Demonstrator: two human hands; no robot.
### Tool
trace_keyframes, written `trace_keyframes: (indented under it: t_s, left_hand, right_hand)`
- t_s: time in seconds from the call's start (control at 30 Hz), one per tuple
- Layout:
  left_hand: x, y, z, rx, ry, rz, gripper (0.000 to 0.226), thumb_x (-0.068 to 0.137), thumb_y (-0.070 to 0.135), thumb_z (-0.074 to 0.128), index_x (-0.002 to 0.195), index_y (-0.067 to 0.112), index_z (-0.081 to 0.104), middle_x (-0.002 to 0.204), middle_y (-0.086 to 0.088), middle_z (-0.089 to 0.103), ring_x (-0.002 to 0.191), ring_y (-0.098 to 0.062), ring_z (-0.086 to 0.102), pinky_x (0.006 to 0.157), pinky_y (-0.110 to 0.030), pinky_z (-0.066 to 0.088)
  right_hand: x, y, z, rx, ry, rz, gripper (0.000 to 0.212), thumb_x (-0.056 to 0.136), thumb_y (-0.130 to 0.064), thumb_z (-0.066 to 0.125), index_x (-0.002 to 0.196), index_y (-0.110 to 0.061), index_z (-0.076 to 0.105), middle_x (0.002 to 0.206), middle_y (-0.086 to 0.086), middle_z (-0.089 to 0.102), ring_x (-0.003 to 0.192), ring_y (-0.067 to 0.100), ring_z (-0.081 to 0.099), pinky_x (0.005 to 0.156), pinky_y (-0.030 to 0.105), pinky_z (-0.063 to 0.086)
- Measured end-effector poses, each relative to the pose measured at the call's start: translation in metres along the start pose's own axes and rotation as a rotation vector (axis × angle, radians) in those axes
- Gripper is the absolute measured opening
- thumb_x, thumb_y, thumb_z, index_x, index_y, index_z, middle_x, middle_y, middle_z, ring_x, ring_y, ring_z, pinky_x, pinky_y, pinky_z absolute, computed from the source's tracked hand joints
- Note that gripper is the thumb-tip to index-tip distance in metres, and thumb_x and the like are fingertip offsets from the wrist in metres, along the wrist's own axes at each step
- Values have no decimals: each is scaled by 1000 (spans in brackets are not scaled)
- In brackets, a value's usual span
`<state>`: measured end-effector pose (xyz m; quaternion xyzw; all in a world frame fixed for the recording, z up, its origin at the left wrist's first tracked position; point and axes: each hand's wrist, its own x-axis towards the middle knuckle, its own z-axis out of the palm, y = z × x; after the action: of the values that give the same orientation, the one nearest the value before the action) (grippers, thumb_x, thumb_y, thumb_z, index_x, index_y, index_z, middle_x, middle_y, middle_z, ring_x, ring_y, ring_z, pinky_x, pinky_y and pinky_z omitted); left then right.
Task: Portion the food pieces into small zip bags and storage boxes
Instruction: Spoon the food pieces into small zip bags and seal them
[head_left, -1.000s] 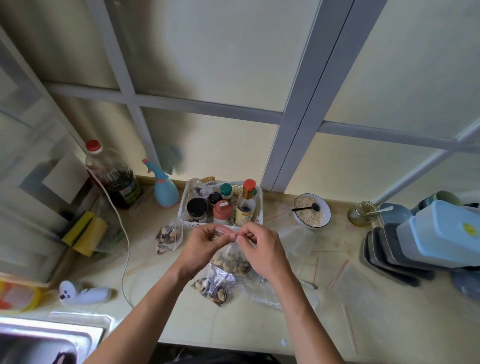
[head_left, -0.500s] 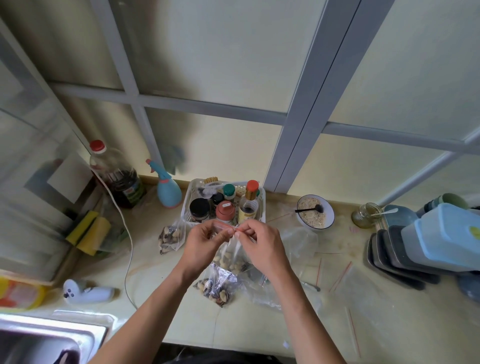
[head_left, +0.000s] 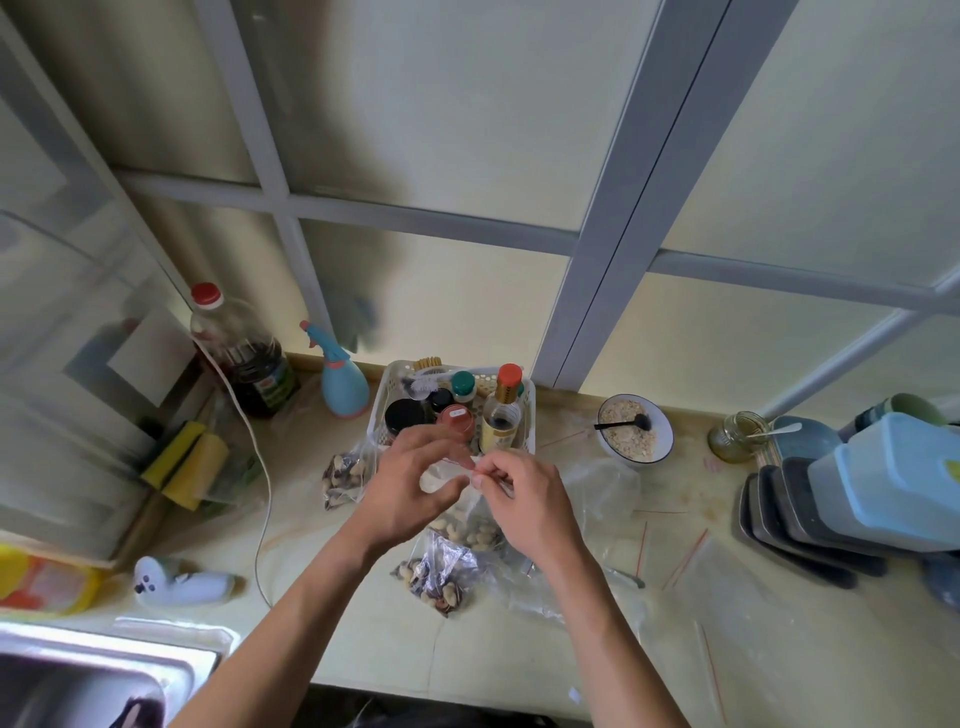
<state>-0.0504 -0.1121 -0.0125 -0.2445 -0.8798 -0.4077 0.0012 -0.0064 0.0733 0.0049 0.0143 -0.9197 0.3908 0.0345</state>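
Note:
My left hand (head_left: 410, 483) and my right hand (head_left: 524, 499) both pinch the top edge of a small clear zip bag (head_left: 467, 525) held above the counter, with pale food pieces at its bottom. Under it lies a filled zip bag (head_left: 436, 577) of mixed light and dark pieces. Another filled bag (head_left: 343, 475) rests to the left, beside the white basket. Grey and pale blue storage boxes (head_left: 841, 509) are stacked at the right edge. Empty zip bags (head_left: 727, 587) with red seal strips lie flat on the right of the counter.
A white basket (head_left: 527, 410) of jars and bottles stands behind my hands. Beside it are a blue spray bottle (head_left: 340, 379) and a dark-liquid bottle (head_left: 244, 358). A bowl (head_left: 634, 431) with a black spoon and a small glass jar (head_left: 735, 436) sit right. The sink (head_left: 78, 675) is at bottom left.
My hands have stayed on the bag's top edge, fingers working along it and drawing slightly apart. The view has shifted a little; nothing else moved.

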Motion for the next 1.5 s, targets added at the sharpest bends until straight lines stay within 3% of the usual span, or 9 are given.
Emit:
trace_keyframes:
  t_s: [0.17,0.3,0.53,0.63,0.73,0.97,1.33,1.43,1.5]
  left_hand:
    - [-1,12,-2,-78,5,-53,5,89,24,73,88,28,70,91,21,68,93,0,63,80,-14,43]
    - [-3,21,1,-135,88,-116,15,85,13,73,80,25,67,82,18,68,87,-3,65,77,-8,44]
    - [-1,28,4,-239,147,-223,14,82,3,65,77,15,59,76,1,64,75,-14,60,67,-15,47]
    - [-1,27,1,-223,68,-204,15,83,5,64,78,18,59,77,4,64,75,-13,59,66,-14,46]
    - [-2,22,0,-211,-13,-171,12,87,15,68,83,25,64,84,9,67,77,-14,62,68,-18,49]
    - [-5,20,4,-202,41,-193,13,88,19,70,77,26,66,77,10,68,70,-13,61,63,-22,46]
    - [-5,25,3,-201,171,-234,15,90,17,68,76,24,65,76,9,67,73,-10,61,65,-21,47]
    - [-7,15,3,-69,155,-174,7,89,32,66,83,29,66,84,16,67,85,-6,60,79,-30,48]
    - [-8,8,4,48,107,-130,11,85,44,63,89,35,65,94,23,64,100,-6,55,92,-38,38]
  right_hand:
    - [0,-3,-2,-31,9,5,12,93,-24,72,82,-21,69,75,-13,63,69,8,56,65,29,50]
    - [1,-4,-1,54,1,39,9,94,-24,71,87,-18,71,74,-12,63,70,3,59,61,15,45]
    - [2,1,-3,115,-5,41,10,93,-23,71,86,-25,64,83,-14,66,81,3,63,69,18,53]
    - [1,3,-3,98,-20,50,7,94,-24,68,87,-24,66,85,-13,69,84,3,65,73,27,58]
    - [1,1,-3,95,-26,37,8,94,-24,69,86,-23,67,84,-14,69,84,1,65,73,23,56]
    - [1,0,-2,67,-27,36,6,94,-21,71,88,-20,72,81,-10,71,77,5,65,68,22,54]
    - [0,3,-4,177,30,48,6,93,-23,73,90,-20,70,92,-13,73,92,-2,69,80,15,56]
    - [-3,4,-4,122,36,20,6,93,-21,71,88,-19,70,90,-13,73,88,1,69,79,19,57]
    - [-5,2,-4,113,32,3,6,94,-19,71,88,-18,69,90,-12,73,87,1,68,78,17,56]
